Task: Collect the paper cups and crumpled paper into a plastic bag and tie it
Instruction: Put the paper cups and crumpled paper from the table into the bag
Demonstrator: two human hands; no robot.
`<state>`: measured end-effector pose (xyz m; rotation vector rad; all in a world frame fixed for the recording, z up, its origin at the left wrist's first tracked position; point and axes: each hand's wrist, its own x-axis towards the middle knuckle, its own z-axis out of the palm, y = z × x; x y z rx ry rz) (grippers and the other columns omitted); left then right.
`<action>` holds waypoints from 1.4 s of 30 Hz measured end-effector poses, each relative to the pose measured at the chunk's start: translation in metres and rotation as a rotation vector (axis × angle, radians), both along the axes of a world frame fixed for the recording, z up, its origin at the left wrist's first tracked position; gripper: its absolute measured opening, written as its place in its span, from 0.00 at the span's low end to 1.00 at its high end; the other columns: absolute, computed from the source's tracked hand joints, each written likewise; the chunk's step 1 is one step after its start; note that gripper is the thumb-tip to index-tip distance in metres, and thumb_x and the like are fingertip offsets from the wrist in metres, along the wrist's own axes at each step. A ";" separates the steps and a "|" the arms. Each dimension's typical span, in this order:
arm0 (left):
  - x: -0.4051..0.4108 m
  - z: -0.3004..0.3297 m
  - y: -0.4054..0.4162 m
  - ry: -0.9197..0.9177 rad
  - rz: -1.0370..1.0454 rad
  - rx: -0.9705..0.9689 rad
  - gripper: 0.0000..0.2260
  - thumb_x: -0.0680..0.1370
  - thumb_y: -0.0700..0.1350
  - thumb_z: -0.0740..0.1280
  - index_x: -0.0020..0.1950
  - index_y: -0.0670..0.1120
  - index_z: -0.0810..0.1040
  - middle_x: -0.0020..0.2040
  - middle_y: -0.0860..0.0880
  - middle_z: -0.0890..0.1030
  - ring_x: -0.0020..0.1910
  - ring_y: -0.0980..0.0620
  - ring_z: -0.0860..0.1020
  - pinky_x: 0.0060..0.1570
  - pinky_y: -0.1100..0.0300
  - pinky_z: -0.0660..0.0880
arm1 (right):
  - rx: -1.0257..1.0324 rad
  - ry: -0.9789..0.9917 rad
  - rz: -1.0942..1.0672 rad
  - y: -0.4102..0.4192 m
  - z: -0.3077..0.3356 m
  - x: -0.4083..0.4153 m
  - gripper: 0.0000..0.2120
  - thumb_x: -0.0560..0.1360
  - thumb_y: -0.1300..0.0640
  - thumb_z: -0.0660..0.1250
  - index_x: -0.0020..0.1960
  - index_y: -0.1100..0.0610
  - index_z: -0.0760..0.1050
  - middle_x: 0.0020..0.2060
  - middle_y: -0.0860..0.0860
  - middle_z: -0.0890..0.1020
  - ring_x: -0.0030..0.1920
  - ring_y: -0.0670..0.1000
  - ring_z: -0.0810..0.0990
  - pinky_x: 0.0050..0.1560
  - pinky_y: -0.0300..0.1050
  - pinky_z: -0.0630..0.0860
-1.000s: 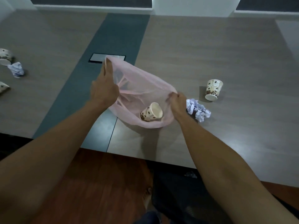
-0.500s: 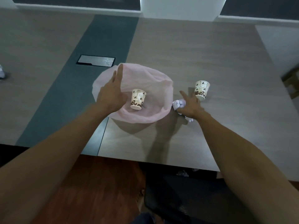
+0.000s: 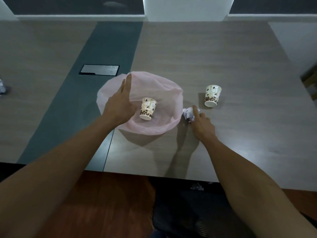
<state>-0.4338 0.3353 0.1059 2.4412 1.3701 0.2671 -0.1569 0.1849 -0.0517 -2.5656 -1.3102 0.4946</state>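
While two bare forearms reach in from the lower corners of the head view, a pink plastic bag [image 3: 154, 127] lies spread wide on the wooden table [image 3: 223, 54], its mouth gaping toward 12 o'clock. The left hand [image 3: 120, 105] rests on the bag's rim at 9 o'clock, fingers straight and together, pointing toward 12 o'clock, thumb side toward the bag's middle; whether the hidden thumb pinches the film cannot be told. Inside the bag a paper cup [image 3: 148, 108] printed with coffee beans sits upside down, just beside that hand at its 3 o'clock. The right hand [image 3: 202, 125] lies low over the tabletop at 3 o'clock of the bag, palm down, forefinger stretched toward 11 o'clock and touching a ball of crumpled paper [image 3: 188, 114], the other fingers loosely bent, nothing yet grasped. The paper wad sits against the bag's outer edge. A second paper cup [image 3: 212, 95], also inverted, stands on bare wood at 2 o'clock of the right hand, near it but apart. A grey strip [image 3: 109, 43] runs down the table from 12 toward 7 o'clock, and a metal cover plate [image 3: 99, 69] is set into it at 11 o'clock of the bag. At the far 9 o'clock edge of the view, another scrap of crumpled paper [image 3: 2, 85] is partly cut off
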 end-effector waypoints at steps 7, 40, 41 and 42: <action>0.001 -0.004 0.000 -0.025 0.009 -0.028 0.46 0.76 0.45 0.69 0.83 0.57 0.40 0.82 0.48 0.59 0.64 0.36 0.77 0.61 0.39 0.75 | -0.039 0.010 -0.073 0.002 0.004 0.007 0.14 0.78 0.54 0.65 0.61 0.54 0.66 0.60 0.60 0.74 0.59 0.67 0.74 0.54 0.59 0.72; -0.002 -0.013 0.008 -0.061 -0.008 -0.012 0.46 0.74 0.41 0.69 0.83 0.55 0.42 0.84 0.50 0.48 0.52 0.38 0.80 0.55 0.42 0.77 | 0.517 0.313 -0.475 0.028 0.030 -0.019 0.23 0.79 0.55 0.66 0.71 0.57 0.63 0.66 0.59 0.71 0.63 0.61 0.75 0.60 0.52 0.74; -0.001 -0.013 0.008 -0.067 -0.004 -0.011 0.46 0.74 0.41 0.69 0.83 0.55 0.43 0.84 0.51 0.48 0.53 0.37 0.80 0.56 0.43 0.76 | 0.697 0.396 -0.548 0.037 0.047 -0.028 0.22 0.79 0.51 0.66 0.69 0.56 0.64 0.62 0.57 0.75 0.58 0.56 0.79 0.57 0.48 0.77; 0.000 -0.013 0.008 -0.076 0.005 -0.010 0.45 0.74 0.41 0.68 0.83 0.54 0.43 0.84 0.51 0.49 0.56 0.37 0.80 0.58 0.43 0.76 | 0.831 0.448 -0.565 0.045 0.064 -0.039 0.21 0.79 0.48 0.66 0.67 0.55 0.65 0.58 0.53 0.78 0.53 0.50 0.81 0.53 0.47 0.79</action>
